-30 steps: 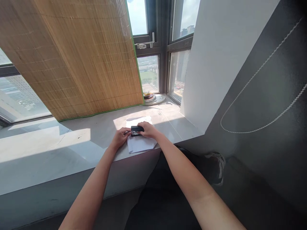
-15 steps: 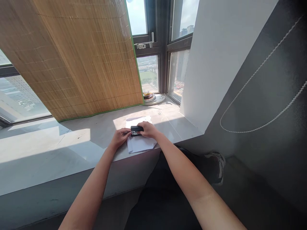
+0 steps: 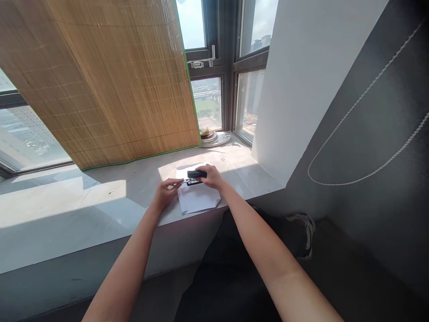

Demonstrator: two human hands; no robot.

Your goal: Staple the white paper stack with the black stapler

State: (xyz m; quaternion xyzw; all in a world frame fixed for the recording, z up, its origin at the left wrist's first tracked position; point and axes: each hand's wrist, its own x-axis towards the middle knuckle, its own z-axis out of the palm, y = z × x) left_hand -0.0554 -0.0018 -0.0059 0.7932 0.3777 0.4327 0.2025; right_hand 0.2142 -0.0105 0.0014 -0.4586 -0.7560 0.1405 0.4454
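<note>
A black stapler point(image 3: 197, 174) is in my right hand point(image 3: 213, 177), whose fingers wrap its right end. Its jaws are parted toward the left, with a shiny metal part between them. My left hand point(image 3: 166, 191) pinches a thin metallic piece point(image 3: 185, 180) at the stapler's left end; whether it is loose or part of the stapler I cannot tell. White paper sheets point(image 3: 199, 199) lie below the stapler on the sill, partly covered by both hands.
The pale window sill point(image 3: 100, 205) ends in a front edge just below the paper. A bamboo blind point(image 3: 127, 80) hangs behind, left. Stacked plates point(image 3: 214, 138) stand in the window corner. A white wall point(image 3: 295, 89) and a looped bead chain point(image 3: 321, 184) are at right.
My right hand has moved the stapler slightly right and away from me. The gap to my left fingers has widened, and the thin metallic piece now shows between them. The paper has shifted slightly.
</note>
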